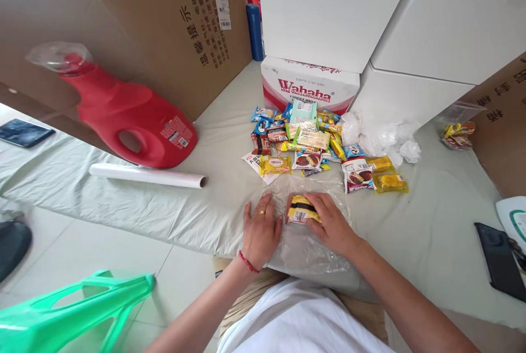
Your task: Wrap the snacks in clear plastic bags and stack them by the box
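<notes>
My right hand point(329, 222) is closed around a yellow snack packet with a dark stripe point(299, 209), which lies on a clear plastic bag point(306, 249) spread at the near edge of the cloth-covered surface. My left hand point(259, 231) rests flat on the left part of the same bag, fingers stretched out, a ring on one finger and a red cord at the wrist. Just beyond the bag lies a pile of several wrapped snacks point(306, 142).
A red jug point(131, 114) lies on its side at the left with a white roll point(148, 176) before it. A Wahaha carton point(308, 87) and white boxes point(411, 18) stand behind. Crumpled plastic point(382, 136), a phone point(499, 260) and a green stool point(74, 309) are nearby.
</notes>
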The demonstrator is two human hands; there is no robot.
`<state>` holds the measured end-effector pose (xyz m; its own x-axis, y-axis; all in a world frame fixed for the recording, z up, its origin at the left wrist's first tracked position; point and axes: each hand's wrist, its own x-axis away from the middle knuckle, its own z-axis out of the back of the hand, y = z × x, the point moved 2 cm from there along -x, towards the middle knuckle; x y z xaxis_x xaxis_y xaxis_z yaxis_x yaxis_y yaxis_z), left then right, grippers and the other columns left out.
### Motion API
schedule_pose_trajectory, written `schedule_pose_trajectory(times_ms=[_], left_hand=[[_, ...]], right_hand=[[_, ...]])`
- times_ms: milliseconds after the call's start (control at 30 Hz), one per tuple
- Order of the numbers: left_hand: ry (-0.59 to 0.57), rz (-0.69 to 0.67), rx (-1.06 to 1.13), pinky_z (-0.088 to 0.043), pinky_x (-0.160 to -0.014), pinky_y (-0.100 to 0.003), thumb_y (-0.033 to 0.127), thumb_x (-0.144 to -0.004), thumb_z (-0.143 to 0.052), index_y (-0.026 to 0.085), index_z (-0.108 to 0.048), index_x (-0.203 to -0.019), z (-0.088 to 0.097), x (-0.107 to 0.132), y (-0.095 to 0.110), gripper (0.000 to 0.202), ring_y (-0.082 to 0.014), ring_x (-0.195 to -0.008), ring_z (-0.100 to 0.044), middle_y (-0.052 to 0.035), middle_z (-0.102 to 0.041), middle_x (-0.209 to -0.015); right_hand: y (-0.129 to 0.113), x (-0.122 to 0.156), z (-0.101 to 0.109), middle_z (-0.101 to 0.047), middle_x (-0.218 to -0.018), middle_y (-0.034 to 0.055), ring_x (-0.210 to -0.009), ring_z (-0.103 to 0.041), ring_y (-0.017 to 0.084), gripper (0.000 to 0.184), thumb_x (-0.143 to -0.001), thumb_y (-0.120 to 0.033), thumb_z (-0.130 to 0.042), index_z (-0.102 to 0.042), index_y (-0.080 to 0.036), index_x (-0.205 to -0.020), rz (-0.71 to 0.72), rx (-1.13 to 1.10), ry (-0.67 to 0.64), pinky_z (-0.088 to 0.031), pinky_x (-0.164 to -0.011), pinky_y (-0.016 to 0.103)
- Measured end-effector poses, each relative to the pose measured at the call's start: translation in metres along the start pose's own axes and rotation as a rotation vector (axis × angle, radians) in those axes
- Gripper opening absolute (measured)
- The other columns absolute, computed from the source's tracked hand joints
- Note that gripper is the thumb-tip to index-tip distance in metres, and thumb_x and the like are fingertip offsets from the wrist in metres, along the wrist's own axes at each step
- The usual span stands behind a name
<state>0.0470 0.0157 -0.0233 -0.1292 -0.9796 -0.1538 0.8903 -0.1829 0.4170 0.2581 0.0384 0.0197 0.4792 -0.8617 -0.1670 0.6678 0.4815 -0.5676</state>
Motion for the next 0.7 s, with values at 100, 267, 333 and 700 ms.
schedule_pose_trajectory(times_ms=[100,267,333,700], left_hand=[[-0.05,-0.058,-0.118,-0.02,-0.121,-0.071,0.031,-0.102,-0.041,0.018,-0.054,-0.146,0.0,0.003,-0.004,0.047,-0.0362,-0.147,-0.044,-0.0188,-0.039,-0.162],[-0.102,-0.091,-0.141,-0.013,-0.122,-0.073,0.036,-0.104,-0.039,0.021,-0.046,-0.154,0.002,0.004,-0.01,0.053,-0.0356,-0.149,-0.041,-0.0167,-0.038,-0.163],[-0.102,-0.105,-0.14,-0.013,-0.122,-0.072,0.039,-0.104,-0.039,0.021,-0.045,-0.154,0.003,0.004,-0.013,0.053,-0.0354,-0.149,-0.041,-0.0161,-0.038,-0.163],[-0.088,-0.179,-0.171,-0.018,-0.125,-0.065,0.036,-0.105,-0.04,0.022,-0.04,-0.157,0.009,0.007,-0.021,0.055,-0.0324,-0.149,-0.041,-0.0138,-0.037,-0.163]], right_hand=[[0.012,-0.014,0.034,-0.058,-0.134,0.0176,-0.125,-0.054,0.036,0.057,-0.101,-0.042,-0.048,-0.039,-0.024,-0.154,-0.125,0.106,0.23,-0.048,-0.105,0.053],[0.068,-0.066,0.095,-0.055,-0.131,0.0227,-0.124,-0.05,0.038,0.062,-0.1,-0.049,-0.045,-0.039,-0.013,-0.151,-0.306,0.442,0.66,-0.042,-0.106,0.057],[0.095,-0.088,0.101,-0.054,-0.133,0.024,-0.125,-0.048,0.039,0.063,-0.1,-0.048,-0.045,-0.04,-0.011,-0.15,-0.337,0.508,0.569,-0.04,-0.107,0.056],[0.09,-0.118,0.085,-0.066,-0.112,0.0157,-0.109,-0.053,0.031,0.04,-0.104,-0.032,-0.035,-0.069,-0.015,-0.116,-0.2,0.521,0.305,-0.042,-0.1,0.043]])
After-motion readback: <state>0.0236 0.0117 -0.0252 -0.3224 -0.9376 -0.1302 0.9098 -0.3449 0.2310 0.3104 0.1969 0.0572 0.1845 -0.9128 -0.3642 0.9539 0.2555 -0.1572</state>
